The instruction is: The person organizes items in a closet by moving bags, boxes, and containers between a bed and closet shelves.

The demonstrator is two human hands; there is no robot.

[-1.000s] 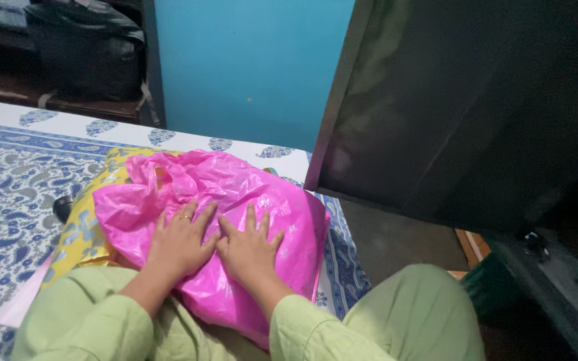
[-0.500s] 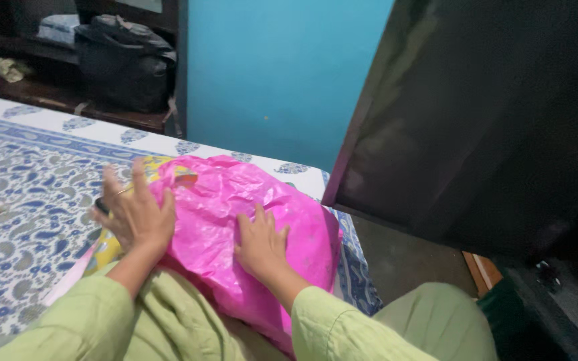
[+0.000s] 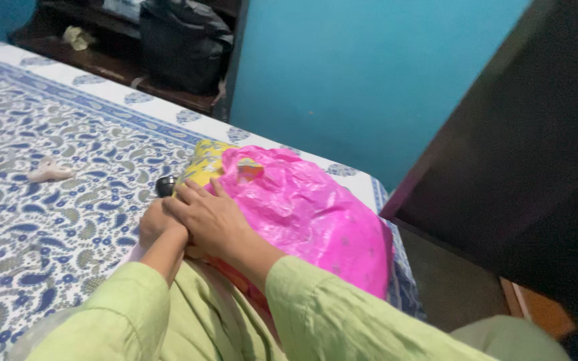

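Observation:
A crumpled pink plastic bag (image 3: 316, 214) lies on a yellow patterned cloth (image 3: 203, 164), at the bed's edge in front of my lap. My right hand (image 3: 212, 217) lies flat across the bag's left edge, fingers stretched toward the yellow cloth. My left hand (image 3: 155, 226) sits curled just left of it. It is partly covered by the right hand, down at the side of the bundle, so I cannot see whether it grips anything. Both sleeves are light green.
The bed has a blue and white paisley sheet (image 3: 55, 214). On it lie a small black object (image 3: 164, 185) beside the yellow cloth and a small white thing (image 3: 48, 170) farther left. A black bag (image 3: 182, 40) sits on a dark shelf behind. A dark cabinet door (image 3: 536, 167) stands at right.
My right hand has slid left across the pink bag to its left edge. My left hand came off the bag and dropped down beside the bundle. The view swung left.

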